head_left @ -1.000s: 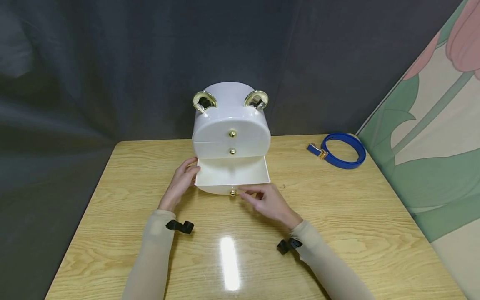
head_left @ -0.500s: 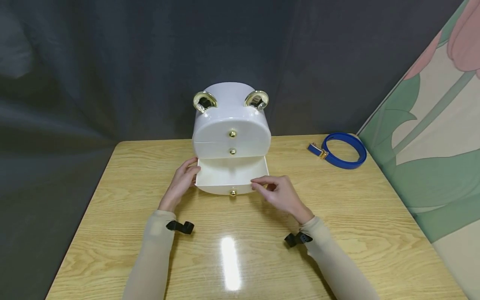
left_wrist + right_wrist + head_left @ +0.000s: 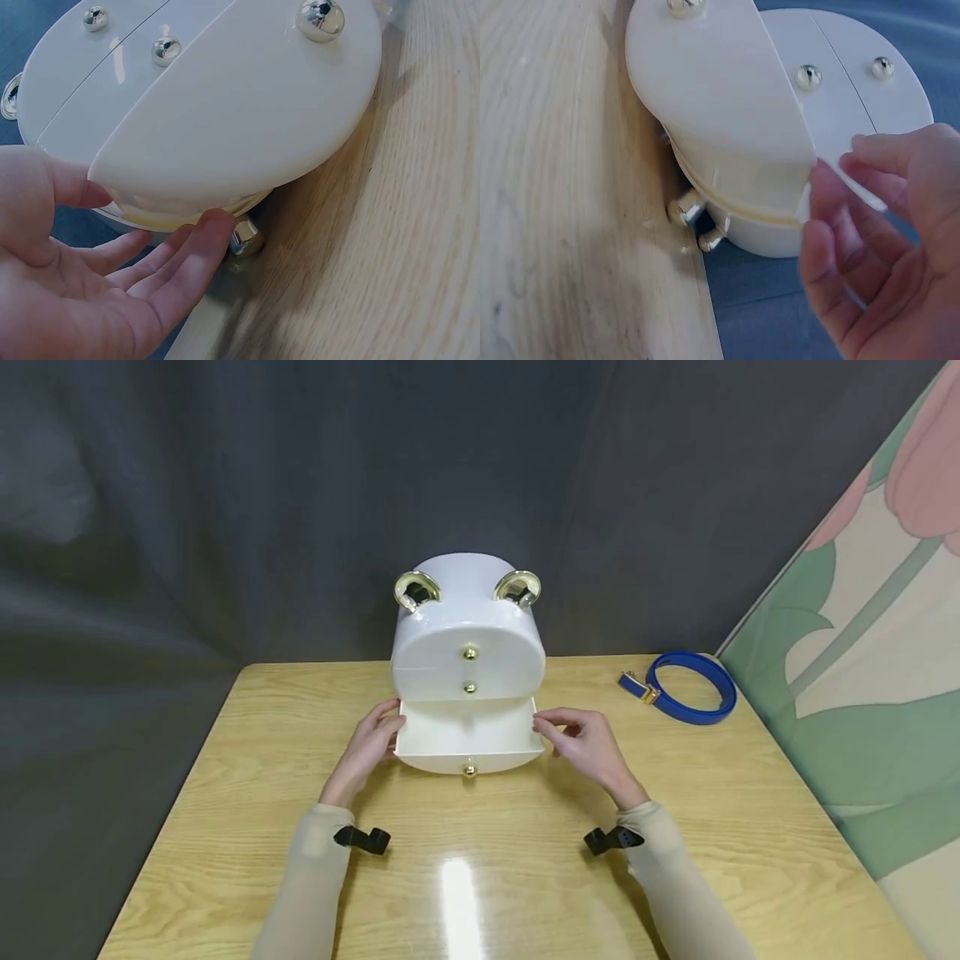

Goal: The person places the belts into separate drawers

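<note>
A glossy white rounded storage box with gold ear-shaped loops stands at the back of the table. Its lowest drawer is pulled out toward me, and nothing shows inside. My left hand holds the drawer's left side, thumb at the top edge and fingers along the outside. On the opposite side, my right hand pinches the right wall's edge near the front corner. In the right wrist view, the wall passes between thumb and fingers. A gold knob sits on the drawer front.
A coiled blue belt with a gold buckle lies at the table's back right. Behind the wooden table hangs a dark curtain. A flower-patterned panel borders the right side. Small gold feet support the box.
My right hand has moved right along the drawer front, from near the knob to the right wall. My left hand stays at the left side. The head view has tilted slightly upward.
</note>
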{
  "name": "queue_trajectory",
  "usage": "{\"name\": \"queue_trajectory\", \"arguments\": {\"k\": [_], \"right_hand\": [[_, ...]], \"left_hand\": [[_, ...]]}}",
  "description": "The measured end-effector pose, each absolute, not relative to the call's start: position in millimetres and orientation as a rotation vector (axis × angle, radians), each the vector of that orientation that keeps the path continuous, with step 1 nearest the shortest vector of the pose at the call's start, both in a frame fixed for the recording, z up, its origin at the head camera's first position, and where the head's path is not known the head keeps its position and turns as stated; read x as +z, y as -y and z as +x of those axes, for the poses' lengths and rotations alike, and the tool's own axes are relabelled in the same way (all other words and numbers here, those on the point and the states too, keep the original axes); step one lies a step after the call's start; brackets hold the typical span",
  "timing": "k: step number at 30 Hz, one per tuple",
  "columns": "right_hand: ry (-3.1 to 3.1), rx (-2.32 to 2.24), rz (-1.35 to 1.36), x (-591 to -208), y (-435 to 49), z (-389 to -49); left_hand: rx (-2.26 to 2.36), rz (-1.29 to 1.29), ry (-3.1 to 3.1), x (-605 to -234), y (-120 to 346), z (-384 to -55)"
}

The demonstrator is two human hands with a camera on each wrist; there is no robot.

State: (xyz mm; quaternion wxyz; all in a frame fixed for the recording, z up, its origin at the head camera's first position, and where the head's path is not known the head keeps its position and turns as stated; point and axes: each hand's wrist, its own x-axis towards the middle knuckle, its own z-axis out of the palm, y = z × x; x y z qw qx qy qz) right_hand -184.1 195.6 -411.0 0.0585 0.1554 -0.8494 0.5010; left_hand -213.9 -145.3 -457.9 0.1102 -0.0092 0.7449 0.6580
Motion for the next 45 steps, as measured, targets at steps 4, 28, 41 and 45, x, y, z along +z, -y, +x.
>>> {"name": "queue_trajectory", "arguments": {"k": [4, 28, 41, 45], "right_hand": [[2.614, 1.517, 0.42, -432, -205, -199], [2.545, 1.482, 0.32, -437, -224, -216], [2.488, 1.108, -0.097, -462, -296, -243], [2.443, 1.092, -0.273, -468, -318, -248]], "left_hand": [[1.935, -0.046, -2.169, -458, 145, -214], [1.908, -0.007, -2.158, -456, 143, -218], [1.897, -0.027, -2.077, -455, 142, -218], [1.896, -0.019, -2.051, -457, 141, -217]]}}
